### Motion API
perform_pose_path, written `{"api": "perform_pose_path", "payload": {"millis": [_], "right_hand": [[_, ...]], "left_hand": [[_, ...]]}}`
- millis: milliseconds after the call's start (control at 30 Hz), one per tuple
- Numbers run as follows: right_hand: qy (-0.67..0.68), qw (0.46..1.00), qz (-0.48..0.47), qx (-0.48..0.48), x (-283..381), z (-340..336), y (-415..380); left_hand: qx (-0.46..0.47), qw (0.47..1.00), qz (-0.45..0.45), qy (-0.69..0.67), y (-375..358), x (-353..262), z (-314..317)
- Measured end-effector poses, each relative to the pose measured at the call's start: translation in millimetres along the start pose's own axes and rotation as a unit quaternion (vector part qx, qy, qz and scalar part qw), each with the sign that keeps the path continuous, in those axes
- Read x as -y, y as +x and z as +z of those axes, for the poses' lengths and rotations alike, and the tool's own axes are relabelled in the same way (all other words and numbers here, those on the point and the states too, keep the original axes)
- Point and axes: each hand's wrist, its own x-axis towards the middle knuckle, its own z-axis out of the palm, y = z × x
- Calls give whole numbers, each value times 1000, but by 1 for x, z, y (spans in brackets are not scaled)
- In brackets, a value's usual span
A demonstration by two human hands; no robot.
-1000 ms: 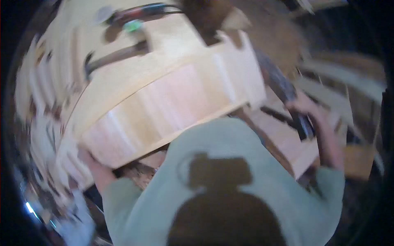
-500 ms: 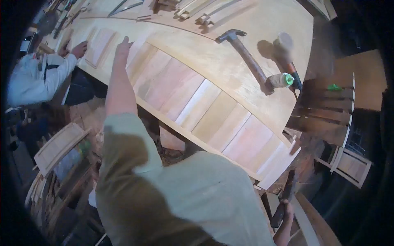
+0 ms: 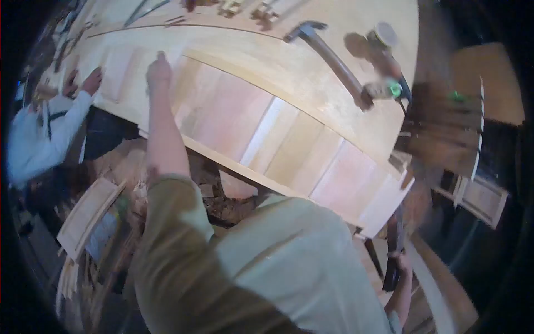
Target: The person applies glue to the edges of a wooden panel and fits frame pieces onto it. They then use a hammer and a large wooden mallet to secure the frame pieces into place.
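Observation:
My left hand (image 3: 159, 71) lies at the left end of a long slatted wooden panel (image 3: 295, 147). One finger points away from me; the others are blurred, and I cannot see whether they grip the wood. Low on the right, my right hand (image 3: 404, 264) is wrapped round a long dark tool (image 3: 394, 245), held upright just off the panel's right end. The panel has pale and pinkish boards in a frame and rests along the near edge of the workbench (image 3: 356, 131). Beyond it lies a claw hammer (image 3: 335, 61) with its head to the left.
A roll with a green centre (image 3: 384, 89) and a blurred mallet-like tool (image 3: 386, 58) stand past the hammer handle. At far left, a co-worker's hands (image 3: 92, 81) are near a smaller panel (image 3: 118, 72). Framed wooden pieces (image 3: 89, 217) are stacked at lower left.
The view has shifted, so the bench and panel sit differently in it. My right hand and the dark tool appear higher. My left hand stays at the panel's left end.

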Motion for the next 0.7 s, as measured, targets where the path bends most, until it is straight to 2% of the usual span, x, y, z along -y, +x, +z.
{"api": "perform_pose_path", "payload": {"millis": [33, 100, 167, 233, 267, 300, 333, 367, 433, 467, 533, 600, 633, 667, 700], "right_hand": [[-8, 1000, -5, -10, 9, 5, -8], [-90, 994, 43, -38, -36, -17, 18], [8, 998, 52, -44, -52, -25, 28], [-29, 991, 104, -83, 6, -11, -2], [-32, 997, 55, -50, 25, -6, -16], [23, 999, -36, 13, -1, -14, -5], [17, 999, -16, 26, 10, -16, -15], [13, 999, 4, 43, 25, -8, -24], [-44, 998, 51, 5, 28, -9, -27], [-42, 998, 46, -11, 28, -10, -26], [-25, 998, 53, -32, 13, -12, -17], [-108, 991, 61, -52, -6, -10, -3], [-98, 992, 65, -53, -13, -13, -11], [-114, 992, 40, -33, -7, -15, -20], [-130, 992, 7, -4, 0, -6, -17]], "left_hand": [[-4, 999, -39, 12, 4, -2, 6], [-22, 997, -63, -29, -1, -13, 8], [-54, 996, -55, 38, 25, 9, 35], [-78, 981, 78, 162, 46, 37, 50], [-98, 959, 143, 226, 69, 61, 65], [-148, 950, 171, 214, 65, 62, 66], [-96, 935, 163, 300, 86, 73, 71], [-97, 959, 135, 230, 84, 75, 70], [-113, 979, 114, 124, 92, 83, 76], [-88, 987, 70, 119, 76, 63, 62], [-87, 994, 61, -17, 65, 53, 54], [-74, 996, -40, -5, 35, 16, 35], [-74, 997, -30, -6, 42, 7, 40], [-29, 998, -63, -11, 55, 14, 44], [-29, 999, -25, 35, 70, 33, 45]]}}
